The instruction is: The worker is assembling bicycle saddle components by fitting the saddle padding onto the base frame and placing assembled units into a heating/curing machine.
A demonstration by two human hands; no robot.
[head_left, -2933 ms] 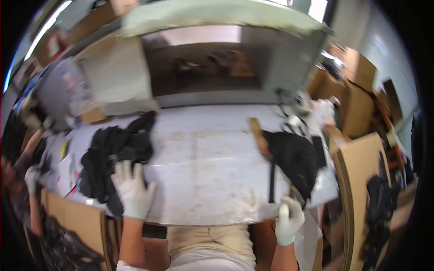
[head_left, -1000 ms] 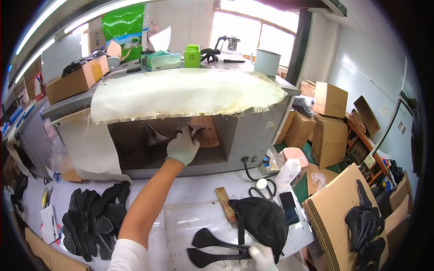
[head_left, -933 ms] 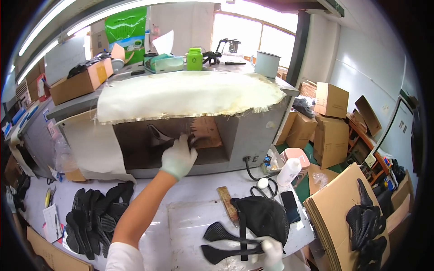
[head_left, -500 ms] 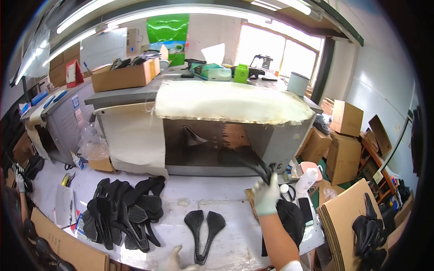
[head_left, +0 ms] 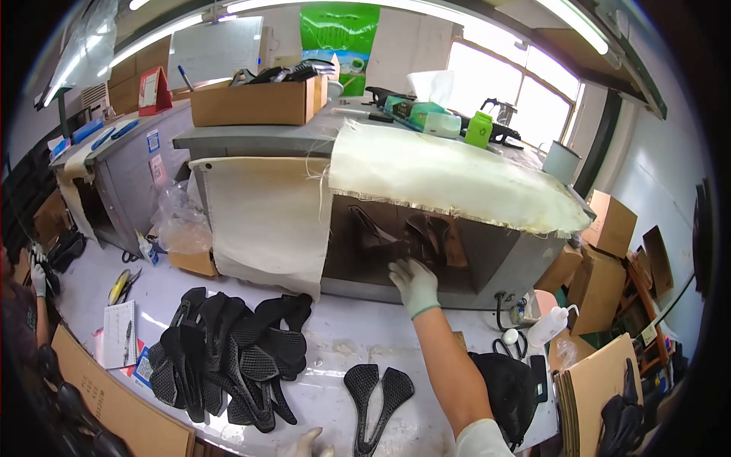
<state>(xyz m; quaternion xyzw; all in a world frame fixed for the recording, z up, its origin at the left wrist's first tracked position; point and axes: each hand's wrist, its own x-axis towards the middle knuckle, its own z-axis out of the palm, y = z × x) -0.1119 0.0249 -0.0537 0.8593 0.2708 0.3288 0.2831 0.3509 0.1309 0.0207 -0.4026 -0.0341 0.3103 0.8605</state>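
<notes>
My right hand, in a pale glove, reaches to the lower front edge of a grey metal box with its fingers apart. Just beyond the fingertips, inside the box's dark opening, stands a black bicycle saddle; another saddle leans to its left. At the bottom edge my gloved left hand shows only in part, a finger and thumb apart, holding nothing visible. A split black saddle lies on the white table right of that hand. Several similar saddles form a pile farther left.
Cream cloth flaps hang over the box front. A black bag, phone, scissors and white squeeze bottle lie at the right. Cardboard stacks flank the table. Another person's gloved hand is far left.
My right hand has moved left, from the opening's right side with a blurred black thing in it, to the front of the opening. A second saddle now shows inside. The view has shifted.
</notes>
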